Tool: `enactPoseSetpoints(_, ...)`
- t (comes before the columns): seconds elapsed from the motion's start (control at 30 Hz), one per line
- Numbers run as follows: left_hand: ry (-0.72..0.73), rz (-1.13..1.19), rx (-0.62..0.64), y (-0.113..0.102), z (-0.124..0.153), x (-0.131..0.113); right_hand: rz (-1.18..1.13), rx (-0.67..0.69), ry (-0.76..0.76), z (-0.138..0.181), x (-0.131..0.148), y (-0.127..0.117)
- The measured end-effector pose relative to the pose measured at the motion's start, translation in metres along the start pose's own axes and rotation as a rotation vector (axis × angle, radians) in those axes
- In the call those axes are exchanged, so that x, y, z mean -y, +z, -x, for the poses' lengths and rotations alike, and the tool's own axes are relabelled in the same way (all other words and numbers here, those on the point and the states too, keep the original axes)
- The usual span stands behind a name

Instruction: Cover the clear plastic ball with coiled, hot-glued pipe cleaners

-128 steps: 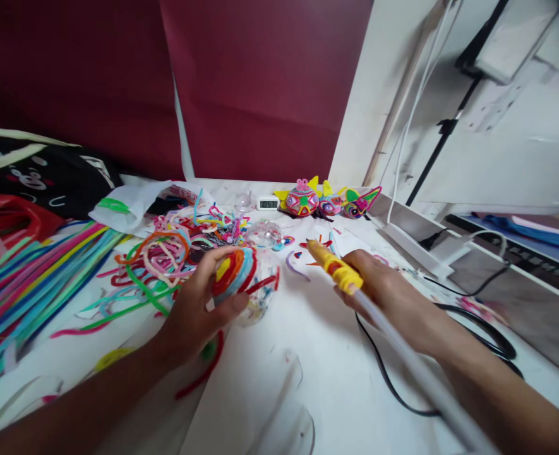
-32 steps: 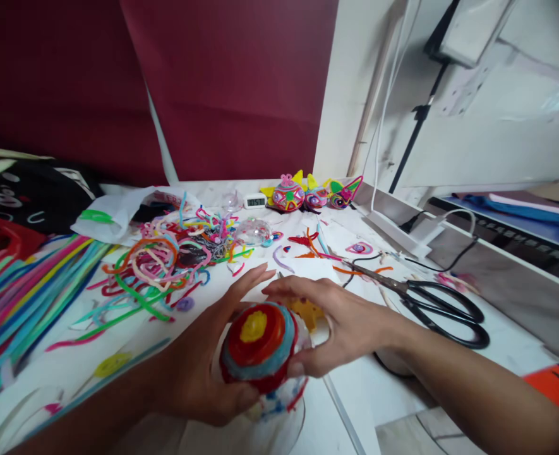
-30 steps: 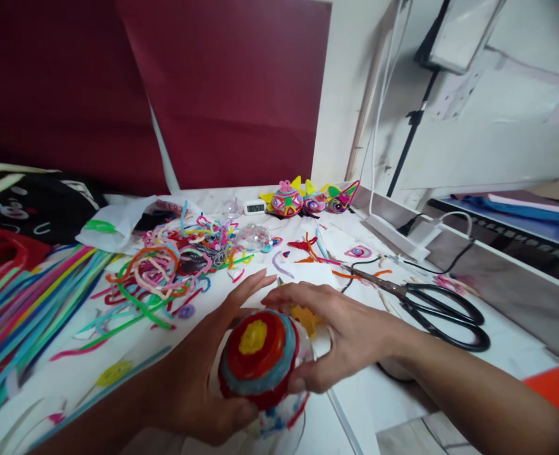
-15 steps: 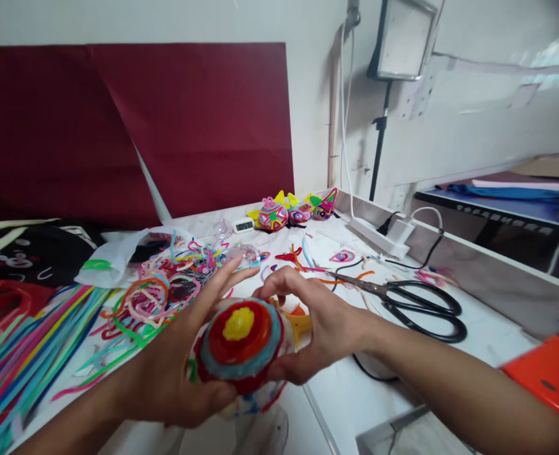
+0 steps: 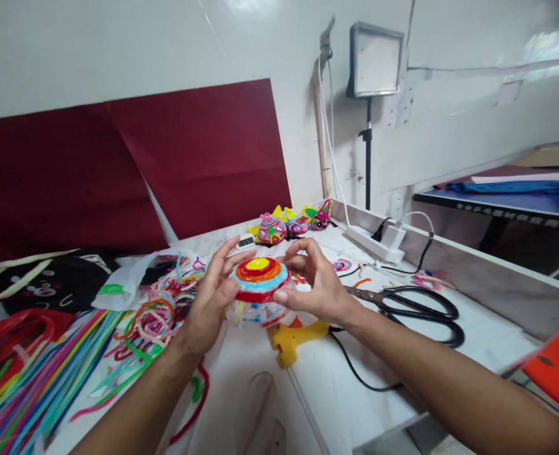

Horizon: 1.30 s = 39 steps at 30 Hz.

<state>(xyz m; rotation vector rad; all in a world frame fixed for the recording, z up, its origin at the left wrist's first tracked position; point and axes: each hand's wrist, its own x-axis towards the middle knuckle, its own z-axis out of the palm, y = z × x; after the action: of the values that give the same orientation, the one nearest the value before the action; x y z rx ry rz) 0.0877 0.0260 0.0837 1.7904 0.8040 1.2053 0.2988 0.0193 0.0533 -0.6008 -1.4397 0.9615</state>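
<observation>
Both hands hold a clear ball (image 5: 259,292) above the white table (image 5: 369,373); its top is covered with rings of red, orange, blue and yellow pipe cleaner. My left hand (image 5: 211,299) grips its left side, thumb on the rim and fingers behind. On the right side my right hand (image 5: 316,284) closes its thumb and fingertips on the ball. Directly under the ball lies a yellow glue gun (image 5: 294,337) with a black cord.
Black scissors (image 5: 416,305) lie right of my hands. A tangle of cut pipe cleaners (image 5: 158,309) and a bundle of long ones (image 5: 28,385) fill the left. Finished decorated balls (image 5: 288,225), a small clock (image 5: 246,241), a power strip (image 5: 372,240) and a lamp stand (image 5: 372,95) are at the back.
My right hand put the glue gun down and joined the left on the ball. Both hands lifted the ball off the table, and my view tilted upward.
</observation>
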Motion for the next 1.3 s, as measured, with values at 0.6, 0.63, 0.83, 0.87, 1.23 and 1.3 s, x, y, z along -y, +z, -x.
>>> enactPoseSetpoints(0.6,0.060,-0.484,-0.213,0.009,0.019,0.035,0.207,-0.252,-0.045,0.004,-0.028,0.009)
enactPoseSetpoints(0.63,0.035,-0.475,-0.205,0.009,0.020,0.035,0.232,-0.251,-0.062,0.005,-0.030,0.010)
enactPoseSetpoints(0.83,-0.029,-0.377,-0.175,0.000,0.026,0.049,0.341,-0.185,-0.108,0.008,-0.036,0.010)
enactPoseSetpoints(0.87,-0.036,-0.368,-0.172,-0.001,0.028,0.051,0.341,-0.170,-0.096,0.009,-0.037,0.010)
enactPoseSetpoints(1.23,-0.026,-0.317,-0.144,-0.002,0.031,0.052,0.323,-0.089,-0.147,0.010,-0.034,0.008)
enactPoseSetpoints(1.3,0.002,-0.278,-0.142,-0.001,0.029,0.045,0.360,-0.102,-0.211,0.010,-0.032,0.006)
